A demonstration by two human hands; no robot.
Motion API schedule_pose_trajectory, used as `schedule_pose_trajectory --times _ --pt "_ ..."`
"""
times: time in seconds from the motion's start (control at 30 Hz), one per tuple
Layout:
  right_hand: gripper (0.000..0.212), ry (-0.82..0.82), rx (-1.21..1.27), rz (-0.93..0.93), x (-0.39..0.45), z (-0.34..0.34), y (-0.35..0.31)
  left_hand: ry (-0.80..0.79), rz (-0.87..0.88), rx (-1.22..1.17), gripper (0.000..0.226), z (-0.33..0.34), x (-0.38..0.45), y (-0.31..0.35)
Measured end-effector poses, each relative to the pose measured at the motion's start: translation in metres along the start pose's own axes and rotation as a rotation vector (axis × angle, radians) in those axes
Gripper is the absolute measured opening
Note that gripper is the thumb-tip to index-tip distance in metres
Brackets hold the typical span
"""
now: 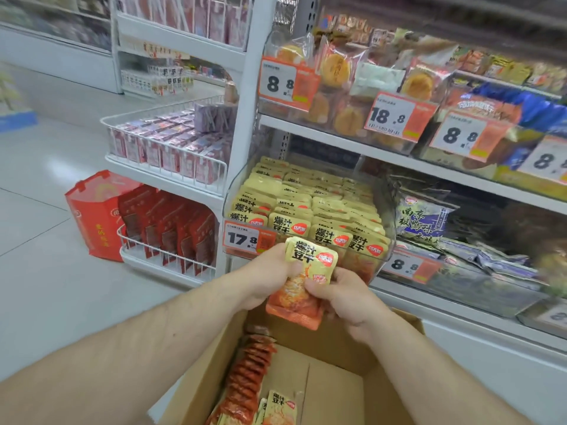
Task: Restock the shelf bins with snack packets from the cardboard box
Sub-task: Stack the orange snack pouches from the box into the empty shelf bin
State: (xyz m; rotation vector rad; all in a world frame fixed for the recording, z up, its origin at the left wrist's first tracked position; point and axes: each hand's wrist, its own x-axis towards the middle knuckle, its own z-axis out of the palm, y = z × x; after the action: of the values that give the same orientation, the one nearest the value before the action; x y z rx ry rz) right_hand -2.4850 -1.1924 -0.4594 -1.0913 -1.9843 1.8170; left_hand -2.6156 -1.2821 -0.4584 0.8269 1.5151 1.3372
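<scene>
Both my hands hold a small stack of yellow-and-orange snack packets (306,277) just in front of the clear shelf bin (236,191). My left hand (270,271) grips the stack's left side and my right hand (343,292) pinches its right side. The bin is packed with rows of the same yellow packets (306,204) and carries a 17.8 price tag (245,239). Below my arms stands the open cardboard box (334,391), with a row of packets (248,375) along its left wall and one yellow packet (280,409) lying at the bottom.
Right of the bin lie dark snack bags (429,222) on the same shelf. Above it, bins of pastries (337,75) bear 8.8 and 18.8 tags. A white wire end rack (171,161) with pink and red packs stands left, with a red bag (95,216) on the tiled floor.
</scene>
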Motion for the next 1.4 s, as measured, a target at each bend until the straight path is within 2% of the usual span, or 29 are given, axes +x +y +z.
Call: schedule_pose_trajectory --times 0.07,0.13,0.2,0.23,0.3,0.4,0.53,0.67,0.93,1.03,1.17,1.2,1.4 --pt "0.011 -0.012 -0.053 0.008 -0.002 -0.009 -0.007 0.019 0.03 0.086 0.028 -0.001 0.002 0.009" --pt "0.011 0.018 -0.051 0.001 -0.004 -0.021 -0.012 0.206 0.227 0.457 0.038 -0.007 0.015 0.012" --pt "0.012 0.089 -0.009 -0.011 -0.004 -0.035 -0.017 0.447 0.457 0.941 0.036 -0.014 0.033 0.009" --pt "0.011 0.129 0.021 -0.023 -0.003 -0.041 -0.02 0.506 0.461 1.144 0.034 -0.015 0.042 0.006" --pt "0.011 0.192 0.095 -0.051 0.0 -0.05 -0.026 0.527 0.437 1.34 0.034 -0.01 0.054 -0.004" --pt "0.012 0.213 0.157 -0.094 0.005 -0.055 -0.039 0.536 0.495 1.333 0.027 0.0 0.064 -0.014" --pt "0.006 0.264 0.199 -0.128 0.013 -0.053 -0.052 0.551 0.409 1.302 0.03 0.002 0.075 -0.012" --pt "0.006 0.271 0.261 -0.161 0.022 -0.049 -0.063 0.526 0.4 1.238 0.024 0.002 0.077 -0.01" --pt "0.005 0.293 0.225 -0.228 0.04 -0.055 -0.079 0.513 0.41 1.169 0.02 0.006 0.075 -0.012" --pt "0.007 0.292 0.21 -0.25 0.052 -0.051 -0.085 0.49 0.413 1.225 0.023 0.006 0.068 -0.005" --pt "0.009 0.317 0.19 -0.319 0.074 -0.045 -0.103 0.696 0.625 1.21 0.017 -0.012 0.065 0.017" --pt "0.01 0.325 0.186 -0.333 0.079 -0.043 -0.108 0.698 0.615 1.224 0.02 -0.023 0.068 0.028" --pt "0.021 0.368 0.145 -0.369 0.114 -0.039 -0.127 0.374 0.286 1.394 0.042 -0.096 0.116 0.08"
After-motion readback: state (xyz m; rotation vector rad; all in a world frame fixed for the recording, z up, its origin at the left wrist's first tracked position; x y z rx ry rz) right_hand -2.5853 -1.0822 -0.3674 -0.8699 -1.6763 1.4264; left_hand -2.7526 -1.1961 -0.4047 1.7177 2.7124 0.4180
